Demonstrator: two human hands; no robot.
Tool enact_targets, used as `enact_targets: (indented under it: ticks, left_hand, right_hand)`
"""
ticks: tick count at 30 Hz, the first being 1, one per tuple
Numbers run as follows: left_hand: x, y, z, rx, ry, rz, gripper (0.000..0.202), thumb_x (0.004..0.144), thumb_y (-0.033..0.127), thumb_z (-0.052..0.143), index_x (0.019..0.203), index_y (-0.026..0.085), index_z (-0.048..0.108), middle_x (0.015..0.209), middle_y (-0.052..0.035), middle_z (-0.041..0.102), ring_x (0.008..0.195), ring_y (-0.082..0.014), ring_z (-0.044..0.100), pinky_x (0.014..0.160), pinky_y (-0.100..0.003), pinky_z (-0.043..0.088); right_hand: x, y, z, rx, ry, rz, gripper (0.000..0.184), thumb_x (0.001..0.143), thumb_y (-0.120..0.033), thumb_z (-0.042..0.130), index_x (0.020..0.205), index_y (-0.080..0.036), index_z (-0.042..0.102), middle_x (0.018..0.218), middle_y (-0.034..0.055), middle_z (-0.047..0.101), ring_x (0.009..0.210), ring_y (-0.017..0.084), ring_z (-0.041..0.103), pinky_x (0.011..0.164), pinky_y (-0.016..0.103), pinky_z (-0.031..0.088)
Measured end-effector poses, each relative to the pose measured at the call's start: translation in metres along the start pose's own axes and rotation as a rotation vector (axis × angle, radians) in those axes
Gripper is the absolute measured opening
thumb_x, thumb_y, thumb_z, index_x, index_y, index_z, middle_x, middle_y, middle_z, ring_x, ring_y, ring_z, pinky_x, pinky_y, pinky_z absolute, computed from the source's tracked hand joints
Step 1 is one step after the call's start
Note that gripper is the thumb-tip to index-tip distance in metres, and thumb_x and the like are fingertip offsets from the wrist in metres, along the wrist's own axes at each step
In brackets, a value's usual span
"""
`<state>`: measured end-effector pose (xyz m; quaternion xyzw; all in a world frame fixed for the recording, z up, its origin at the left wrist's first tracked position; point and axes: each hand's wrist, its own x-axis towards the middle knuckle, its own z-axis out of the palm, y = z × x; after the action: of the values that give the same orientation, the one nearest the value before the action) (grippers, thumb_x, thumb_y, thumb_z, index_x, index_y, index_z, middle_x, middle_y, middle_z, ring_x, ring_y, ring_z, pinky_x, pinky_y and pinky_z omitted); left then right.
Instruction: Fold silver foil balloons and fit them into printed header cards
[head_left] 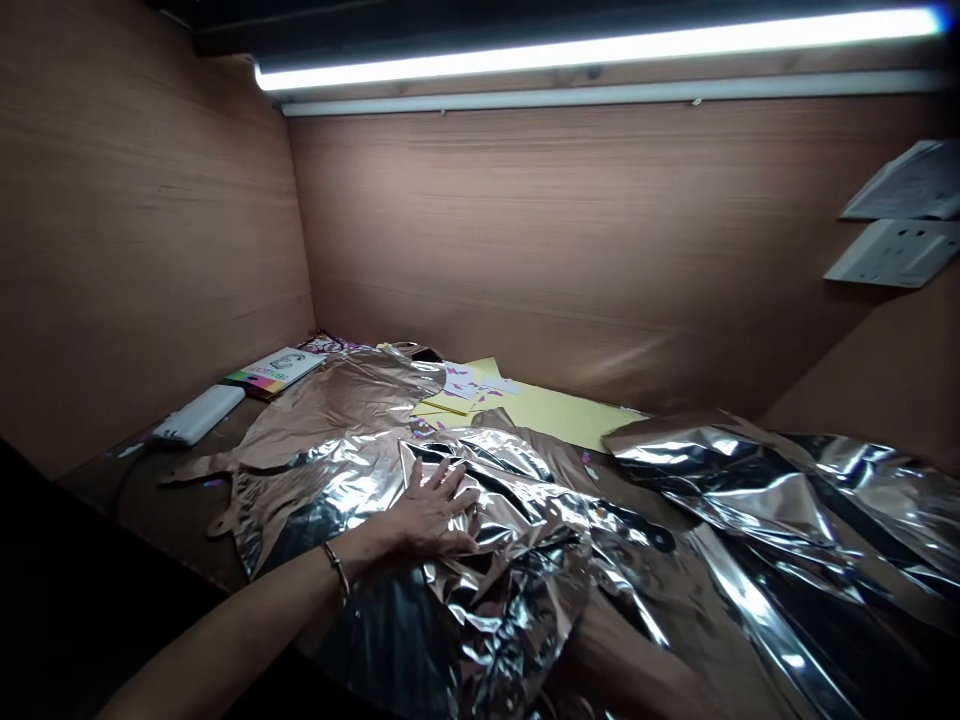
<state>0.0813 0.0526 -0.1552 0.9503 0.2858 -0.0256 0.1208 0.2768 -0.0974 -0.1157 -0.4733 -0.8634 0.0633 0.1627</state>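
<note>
White box (196,416): is lying on the dark surface (139,500) at 10 o'clock from the left hand, near the wooden side wall.
Booklet (277,371): is lying just beyond the box, also towards 10 o'clock, showing coloured stripes.
Left foil sheet (360,385): is spreading across the surface at 11 o'clock, creased and shiny.
Bracelet (337,572): is circling the left wrist.
Left hand (439,507): is resting palm down on the foil, fingers spread, gripping nothing.
Crumpled foil (529,600): is bunching up at 4 to 5 o'clock from that hand.
Yellow sheets (559,412): are lying at 2 o'clock, near the back wall, with small purple pieces scattered around their left end.
Right forearm (637,645): is reaching in at 4 o'clock; foil is hiding the right hand, so I cannot tell whether it is gripping anything.
Right foil pile (750,475): is lying in folds at 3 o'clock.
White socket plate (892,252): is sitting on the wall at 2 o'clock, well apart.
</note>
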Motion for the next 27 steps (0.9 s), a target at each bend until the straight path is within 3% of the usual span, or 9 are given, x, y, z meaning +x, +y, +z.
enact_targets:
  ticks: [2,4,6,8,12,16,18,22,27]
  left_hand:
    - [-0.001,0.001,-0.001,-0.023,-0.007,0.009,0.080,0.076,0.074,0.027,0.140,0.025,0.022,0.148,-0.0141,0.006,0.134,-0.0353,-0.004,0.095,-0.066,-0.008]
    - [-0.001,0.002,-0.002,-0.038,-0.021,0.010,0.082,0.075,0.075,0.027,0.140,0.025,0.022,0.147,-0.0149,0.007,0.134,-0.0350,-0.004,0.096,-0.066,-0.009]
    - [-0.002,0.004,-0.004,-0.037,-0.026,0.005,0.081,0.076,0.074,0.028,0.140,0.026,0.022,0.147,-0.0145,0.008,0.134,-0.0345,-0.003,0.096,-0.065,-0.009]
    - [-0.002,0.005,-0.004,-0.029,-0.035,-0.005,0.079,0.076,0.074,0.029,0.140,0.027,0.022,0.148,-0.0134,0.008,0.134,-0.0349,-0.002,0.097,-0.065,-0.008]
    - [0.000,0.005,0.000,0.019,-0.027,-0.031,0.076,0.077,0.071,0.030,0.139,0.029,0.023,0.148,-0.0119,0.008,0.134,-0.0362,-0.003,0.096,-0.066,-0.005]
    - [0.002,0.003,0.003,0.003,-0.027,-0.016,0.078,0.077,0.073,0.028,0.139,0.026,0.023,0.148,-0.0138,0.006,0.134,-0.0344,-0.004,0.097,-0.064,-0.008]
    - [0.003,0.003,0.002,-0.024,-0.026,-0.007,0.082,0.074,0.076,0.029,0.139,0.026,0.023,0.148,-0.0138,0.007,0.134,-0.0347,-0.004,0.096,-0.064,-0.010]
    - [0.003,0.005,-0.002,-0.063,-0.041,-0.013,0.086,0.071,0.077,0.033,0.139,0.025,0.025,0.147,-0.0153,0.008,0.134,-0.0348,-0.004,0.096,-0.063,-0.011]
    - [0.002,0.007,-0.005,-0.070,-0.065,-0.014,0.082,0.074,0.075,0.032,0.140,0.028,0.022,0.148,-0.0134,0.004,0.134,-0.0333,-0.007,0.095,-0.062,-0.014]
  right_hand:
    - [-0.011,0.009,-0.031,-0.105,-0.102,0.046,0.029,0.083,-0.020,0.041,0.063,-0.024,0.062,0.056,-0.0014,0.061,0.047,0.013,0.053,0.051,0.025,0.047]
    - [-0.019,0.013,-0.059,-0.152,-0.028,0.081,0.024,0.086,-0.025,0.041,0.081,-0.025,0.065,0.064,-0.0003,0.065,0.050,0.014,0.058,0.043,0.023,0.045]
    - [-0.016,0.008,-0.078,-0.173,0.186,0.045,0.028,0.089,-0.028,0.040,0.110,-0.022,0.057,0.093,0.0046,0.067,0.075,0.018,0.064,0.058,0.026,0.051]
    - [0.003,-0.005,-0.082,-0.157,0.265,-0.050,0.033,0.091,-0.027,0.039,0.123,-0.020,0.047,0.114,0.0074,0.060,0.101,0.019,0.058,0.079,0.031,0.050]
    - [0.047,-0.034,-0.060,-0.040,-0.100,-0.199,0.040,0.089,-0.043,0.044,0.123,-0.023,0.049,0.130,0.0061,0.047,0.120,0.023,0.041,0.101,0.044,0.032]
    - [0.037,-0.036,-0.032,0.097,-0.389,-0.195,0.044,0.084,-0.054,0.046,0.117,-0.025,0.054,0.125,0.0057,0.051,0.118,0.024,0.043,0.103,0.047,0.027]
    - [0.013,-0.029,-0.022,0.086,-0.386,-0.223,0.044,0.084,-0.052,0.049,0.119,-0.025,0.054,0.123,0.0064,0.054,0.117,0.024,0.045,0.101,0.046,0.031]
    - [-0.031,-0.016,0.001,-0.073,-0.197,-0.333,0.049,0.083,-0.045,0.054,0.127,-0.025,0.046,0.127,0.0066,0.049,0.116,0.027,0.046,0.091,0.041,0.045]
    - [-0.042,-0.022,0.013,-0.113,-0.056,-0.301,0.044,0.083,-0.040,0.055,0.123,-0.023,0.048,0.122,0.0052,0.054,0.114,0.028,0.048,0.091,0.044,0.044]
